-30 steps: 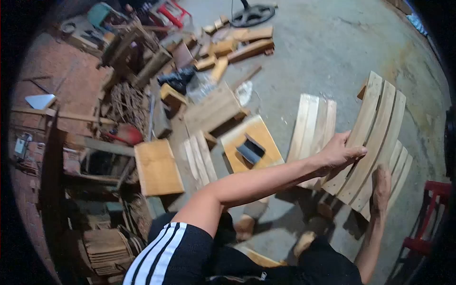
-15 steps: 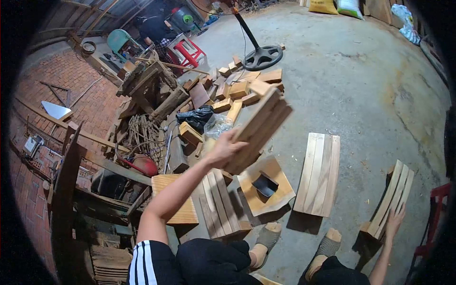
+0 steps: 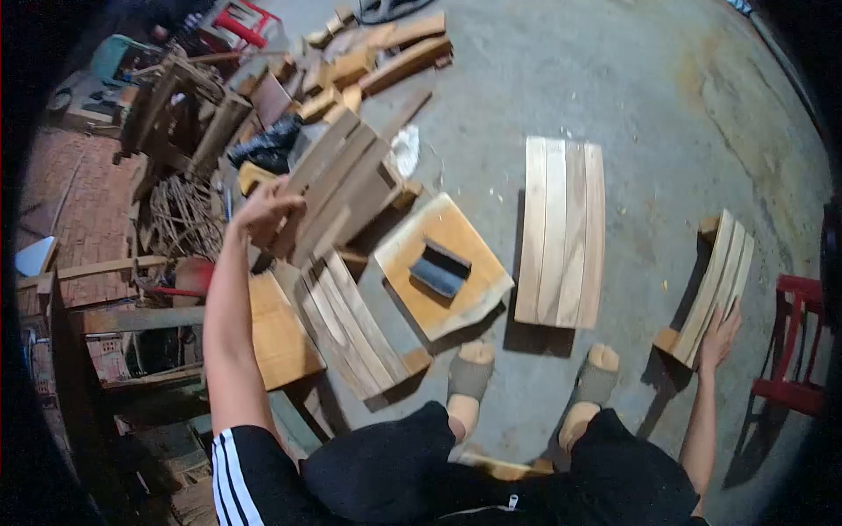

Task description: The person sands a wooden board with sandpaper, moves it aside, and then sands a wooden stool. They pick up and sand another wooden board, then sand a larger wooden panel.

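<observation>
My left hand (image 3: pixel 270 213) is closed on the edge of a slatted wooden panel (image 3: pixel 338 180), held tilted above the floor. Just below it, another slatted panel (image 3: pixel 355 329) rests on blocks. Stretched along the near outer slat of a narrow curved slatted panel (image 3: pixel 721 276) at the right is my right hand (image 3: pixel 719 337), its fingers lying against the wood without wrapping round it. Between the hands, a pale slatted panel (image 3: pixel 561 232) lies on the floor. A dark channel-shaped piece (image 3: pixel 441 267) sits on a square wooden board (image 3: pixel 412 254).
A red plastic chair (image 3: pixel 794 342) stands at the far right. Wood offcuts (image 3: pixel 377 61) and a black plastic bag (image 3: pixel 267 145) are heaped at the upper left. A bundle of sticks (image 3: pixel 184 210) and timber lie left. My sandalled feet (image 3: pixel 474 377) are on the concrete floor (image 3: pixel 667 114).
My left hand has brought the held panel leftward and lower, turning its slatted face toward me. My right hand stays at the right-hand panel. The view has tipped further down.
</observation>
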Available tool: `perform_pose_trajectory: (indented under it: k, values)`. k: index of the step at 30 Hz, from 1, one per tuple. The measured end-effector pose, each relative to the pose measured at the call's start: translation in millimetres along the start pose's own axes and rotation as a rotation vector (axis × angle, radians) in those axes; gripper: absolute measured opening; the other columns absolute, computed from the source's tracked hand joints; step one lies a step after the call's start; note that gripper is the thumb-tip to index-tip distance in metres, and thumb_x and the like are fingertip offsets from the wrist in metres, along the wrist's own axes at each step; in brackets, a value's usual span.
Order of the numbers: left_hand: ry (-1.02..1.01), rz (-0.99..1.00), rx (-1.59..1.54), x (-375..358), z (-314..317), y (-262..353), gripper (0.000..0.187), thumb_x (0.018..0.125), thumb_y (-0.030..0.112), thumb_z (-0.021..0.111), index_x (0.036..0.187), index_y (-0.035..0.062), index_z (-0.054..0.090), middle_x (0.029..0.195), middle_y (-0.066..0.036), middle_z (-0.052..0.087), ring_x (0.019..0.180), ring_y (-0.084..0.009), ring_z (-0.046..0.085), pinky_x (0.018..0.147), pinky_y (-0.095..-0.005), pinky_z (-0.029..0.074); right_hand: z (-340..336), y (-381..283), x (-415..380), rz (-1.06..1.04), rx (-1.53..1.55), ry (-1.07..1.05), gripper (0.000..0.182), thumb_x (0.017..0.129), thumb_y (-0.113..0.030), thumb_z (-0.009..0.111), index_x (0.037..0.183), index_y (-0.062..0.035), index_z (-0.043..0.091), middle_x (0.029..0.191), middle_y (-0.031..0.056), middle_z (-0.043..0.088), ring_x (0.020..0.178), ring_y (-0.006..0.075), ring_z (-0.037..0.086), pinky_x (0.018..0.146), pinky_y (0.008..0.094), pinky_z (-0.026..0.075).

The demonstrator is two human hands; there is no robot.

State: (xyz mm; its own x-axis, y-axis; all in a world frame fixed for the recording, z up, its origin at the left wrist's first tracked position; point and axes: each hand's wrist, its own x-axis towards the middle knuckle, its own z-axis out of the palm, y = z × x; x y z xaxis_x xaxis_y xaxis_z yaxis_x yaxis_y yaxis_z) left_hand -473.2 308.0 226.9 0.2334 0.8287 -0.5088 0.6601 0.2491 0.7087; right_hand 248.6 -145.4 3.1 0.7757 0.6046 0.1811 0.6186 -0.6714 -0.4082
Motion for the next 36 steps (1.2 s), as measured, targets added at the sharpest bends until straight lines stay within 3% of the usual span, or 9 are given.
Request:
perform_pose_trajectory:
  k: [7, 12, 15, 22, 26, 30, 32, 34, 36]
  values:
    - [0.002, 0.116, 0.252, 48.5, -23.3, -54.6, 0.046, 0.088, 0.019, 0.073, 0.129, 0.0032, 0.060, 0.108, -0.001, 0.065, 0.098, -0.0112, 0.057, 0.089, -0.0301, 0.046, 3.3, 3.5, 3.7, 0.001, -0.074, 0.005, 0.058, 0.103, -0.043, 0.042, 0.149, -0.0093, 0.035, 0.145, 0.0209, 0.041, 0.134, 0.0392, 0.040, 0.108, 0.0464, 0.034]
    - [0.137, -0.014, 0.509, 55.5, -31.3, -84.4, 0.043, 0.088, 0.018, 0.073, 0.127, 0.0031, 0.060, 0.106, -0.001, 0.065, 0.096, -0.0099, 0.056, 0.086, -0.0282, 0.046, -2.3, -12.0, 2.3, 0.027, -0.088, 0.001, 0.060, 0.103, -0.046, 0.040, 0.149, -0.0080, 0.036, 0.145, 0.0214, 0.041, 0.135, 0.0391, 0.039, 0.108, 0.0465, 0.034]
    - [0.186, 0.150, 0.526, 54.8, -33.7, -106.7, 0.046, 0.081, 0.027, 0.077, 0.121, 0.0076, 0.065, 0.095, -0.002, 0.068, 0.082, -0.0104, 0.060, 0.076, -0.0282, 0.048, -6.3, -25.5, 0.3, 0.059, -0.087, 0.004, 0.061, 0.102, -0.047, 0.039, 0.148, -0.0069, 0.037, 0.144, 0.0221, 0.043, 0.135, 0.0390, 0.039, 0.108, 0.0464, 0.034]
    - [0.146, 0.118, 0.332, 27.8, 5.8, -88.4, 0.033, 0.083, 0.001, 0.069, 0.116, 0.0001, 0.065, 0.092, 0.001, 0.064, 0.078, -0.0093, 0.053, 0.072, -0.0267, 0.045, -3.3, -18.5, 0.2, 0.018, -0.078, 0.038, 0.059, 0.102, -0.046, 0.040, 0.147, -0.0079, 0.039, 0.145, 0.0213, 0.043, 0.134, 0.0391, 0.041, 0.108, 0.0465, 0.035]
    - [0.135, 0.156, 0.274, 27.9, 10.6, -100.8, 0.030, 0.083, 0.000, 0.068, 0.113, -0.0006, 0.066, 0.094, 0.000, 0.066, 0.081, -0.0090, 0.056, 0.072, -0.0270, 0.046, -6.8, -18.6, 1.5, -0.009, -0.061, 0.066, 0.061, 0.101, -0.048, 0.043, 0.146, -0.0073, 0.039, 0.143, 0.0217, 0.045, 0.131, 0.0400, 0.044, 0.107, 0.0463, 0.036]
    - [0.199, 0.200, 0.346, 34.4, 11.1, -111.0, 0.031, 0.083, 0.000, 0.068, 0.114, -0.0011, 0.065, 0.093, -0.001, 0.067, 0.080, -0.0103, 0.058, 0.071, -0.0279, 0.047, -18.3, -27.8, 8.5, 0.297, 0.129, -0.024, 0.068, 0.097, -0.052, 0.051, 0.145, -0.0058, 0.040, 0.140, 0.0207, 0.049, 0.125, 0.0362, 0.051, 0.103, 0.0439, 0.039]
    - [0.260, 0.245, 0.453, 31.8, 19.2, -103.3, 0.030, 0.085, 0.010, 0.071, 0.112, -0.0010, 0.066, 0.085, -0.005, 0.067, 0.076, -0.0108, 0.058, 0.070, -0.0301, 0.048, -16.4, -12.4, 15.7, 0.402, 0.167, -0.086, 0.072, 0.095, -0.054, 0.053, 0.145, -0.0043, 0.039, 0.138, 0.0199, 0.051, 0.122, 0.0336, 0.053, 0.101, 0.0427, 0.040]
    - [0.327, 0.233, 0.547, 33.2, 29.0, -94.3, 0.031, 0.085, 0.016, 0.072, 0.110, -0.0008, 0.067, 0.083, -0.007, 0.067, 0.075, -0.0115, 0.059, 0.070, -0.0308, 0.048, -10.5, 4.5, 21.4, 0.521, 0.448, -0.145, 0.067, 0.096, -0.056, 0.053, 0.134, -0.0008, 0.051, 0.120, 0.0132, 0.063, 0.110, 0.0250, 0.059, 0.093, 0.0359, 0.044]
    - [0.397, 0.217, 0.641, 33.9, 41.5, -91.0, 0.033, 0.085, 0.023, 0.073, 0.108, -0.0006, 0.068, 0.080, -0.010, 0.067, 0.075, -0.0123, 0.060, 0.070, -0.0315, 0.048, -12.8, 11.5, 24.1, 0.566, 0.523, -0.228, 0.068, 0.096, -0.055, 0.053, 0.132, 0.0017, 0.053, 0.118, 0.0137, 0.064, 0.109, 0.0236, 0.059, 0.094, 0.0360, 0.044]
